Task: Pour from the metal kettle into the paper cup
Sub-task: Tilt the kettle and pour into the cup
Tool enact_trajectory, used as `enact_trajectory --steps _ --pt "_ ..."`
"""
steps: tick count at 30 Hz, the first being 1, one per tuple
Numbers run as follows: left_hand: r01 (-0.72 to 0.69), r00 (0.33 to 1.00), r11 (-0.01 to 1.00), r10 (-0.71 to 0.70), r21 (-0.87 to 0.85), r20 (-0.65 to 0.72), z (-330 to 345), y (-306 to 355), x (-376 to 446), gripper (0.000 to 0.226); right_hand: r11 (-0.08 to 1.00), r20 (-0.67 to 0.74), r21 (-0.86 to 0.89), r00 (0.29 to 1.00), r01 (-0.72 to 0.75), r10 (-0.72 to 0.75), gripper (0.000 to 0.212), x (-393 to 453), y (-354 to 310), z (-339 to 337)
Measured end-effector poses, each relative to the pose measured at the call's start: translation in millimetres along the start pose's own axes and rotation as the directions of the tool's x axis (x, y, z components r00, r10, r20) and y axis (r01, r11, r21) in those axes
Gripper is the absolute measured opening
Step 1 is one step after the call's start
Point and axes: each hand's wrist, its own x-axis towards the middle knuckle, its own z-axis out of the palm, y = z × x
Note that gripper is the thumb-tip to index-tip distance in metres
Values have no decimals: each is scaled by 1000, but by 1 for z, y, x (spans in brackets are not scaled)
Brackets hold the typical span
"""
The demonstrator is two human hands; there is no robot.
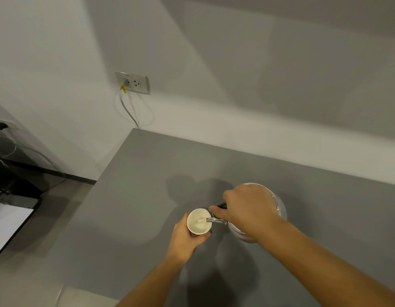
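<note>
A white paper cup [198, 224] stands on the grey table [134, 196], and my left hand [187, 238] is wrapped around its near side. My right hand [247, 207] grips the black handle of the metal kettle [238, 232], which is tilted to the left. The kettle's spout [215, 220] reaches over the cup's rim, and liquid shows inside the cup. My right hand and forearm hide most of the kettle's body.
The table meets a white wall at the back. A wall socket [133, 82] with a plugged cable sits above the table's left corner. To the left, beyond the table's edge, stands a dark desk [12, 196] with white paper on it.
</note>
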Motion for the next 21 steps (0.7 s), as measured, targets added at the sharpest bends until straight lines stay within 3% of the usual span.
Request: enact_trajectory --steps 21 --pt "10 1000 1000 -10 -4 2 0 4 -2 58 1000 30 -6 999 16 -16 58 2 -7 -10"
